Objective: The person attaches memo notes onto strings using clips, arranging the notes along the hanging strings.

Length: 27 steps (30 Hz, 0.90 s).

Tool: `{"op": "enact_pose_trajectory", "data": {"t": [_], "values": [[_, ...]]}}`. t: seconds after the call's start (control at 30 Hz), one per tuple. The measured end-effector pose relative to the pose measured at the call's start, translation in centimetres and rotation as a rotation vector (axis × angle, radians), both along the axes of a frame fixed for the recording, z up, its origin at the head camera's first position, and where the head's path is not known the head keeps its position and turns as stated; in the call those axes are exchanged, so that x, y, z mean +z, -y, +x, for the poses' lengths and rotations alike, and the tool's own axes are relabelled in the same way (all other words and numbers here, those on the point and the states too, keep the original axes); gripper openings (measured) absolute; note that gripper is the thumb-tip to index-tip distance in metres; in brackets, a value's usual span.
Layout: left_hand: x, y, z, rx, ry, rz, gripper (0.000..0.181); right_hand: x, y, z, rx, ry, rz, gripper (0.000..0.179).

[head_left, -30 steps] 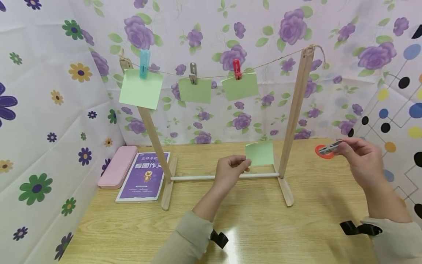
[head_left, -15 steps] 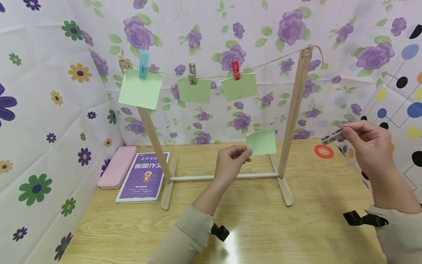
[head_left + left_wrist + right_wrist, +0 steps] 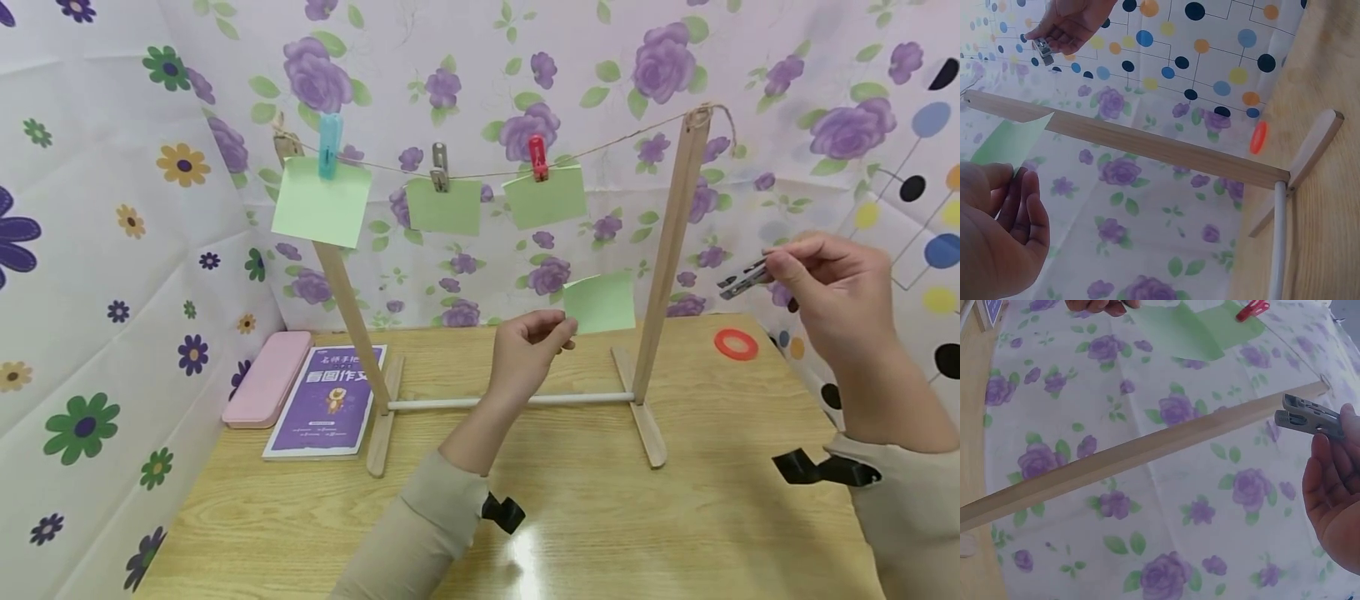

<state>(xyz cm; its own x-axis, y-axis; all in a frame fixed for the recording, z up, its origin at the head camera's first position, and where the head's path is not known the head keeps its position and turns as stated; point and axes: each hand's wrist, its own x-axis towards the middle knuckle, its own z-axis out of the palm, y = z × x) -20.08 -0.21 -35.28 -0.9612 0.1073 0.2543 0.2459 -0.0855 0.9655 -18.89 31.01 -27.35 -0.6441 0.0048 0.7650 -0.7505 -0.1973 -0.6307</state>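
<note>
My left hand (image 3: pixel 525 354) pinches a green paper sheet (image 3: pixel 600 302) by its left edge, holding it below the string and left of the right post. Off to the right of that post, my right hand (image 3: pixel 843 296) grips a grey clothespin (image 3: pixel 742 279), its tip pointing left; in the right wrist view the clothespin (image 3: pixel 1311 417) sits between thumb and fingers. Three green sheets hang on the string (image 3: pixel 615 143): one under a blue clothespin (image 3: pixel 330 146), one under a grey clothespin (image 3: pixel 440 167), one under a red clothespin (image 3: pixel 538 158).
A wooden frame with a left post (image 3: pixel 348 325), a right post (image 3: pixel 672 250) and a white crossbar (image 3: pixel 577 399) stands on the table (image 3: pixel 585 517). A red ring (image 3: pixel 737 344) lies at the right. On the left are a purple book (image 3: pixel 326 404) and a pink case (image 3: pixel 268 380).
My left hand has lifted the green sheet from near the crossbar to higher up. The right hand has raised the grey clothespin up and away from the red ring.
</note>
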Motion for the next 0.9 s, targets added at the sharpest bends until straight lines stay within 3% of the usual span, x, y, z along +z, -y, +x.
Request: {"op": "enact_pose_trajectory", "data": {"t": [0.13,0.33,0.53,0.73,0.9], "values": [[0.6,-0.2,-0.1,0.02,-0.02,0.006,0.017,1.1,0.4,0.0,-0.019,-0.042,0.034,0.015],[1.4,-0.5,-0.3,0.001,-0.032,0.033,0.016,2.3,0.8,0.1,0.038,-0.054,0.011,0.014],[2.1,-0.7,-0.6,-0.005,-0.035,0.081,0.018,3.9,1.5,0.3,-0.037,-0.069,0.048,0.019],[2.6,-0.8,-0.6,0.015,-0.045,0.118,0.017,5.8,2.7,-0.1,-0.081,-0.11,0.019,0.022],[3.3,-0.9,-0.5,0.014,-0.066,0.121,0.018,7.4,3.6,-0.1,-0.062,-0.148,0.033,0.025]]}}
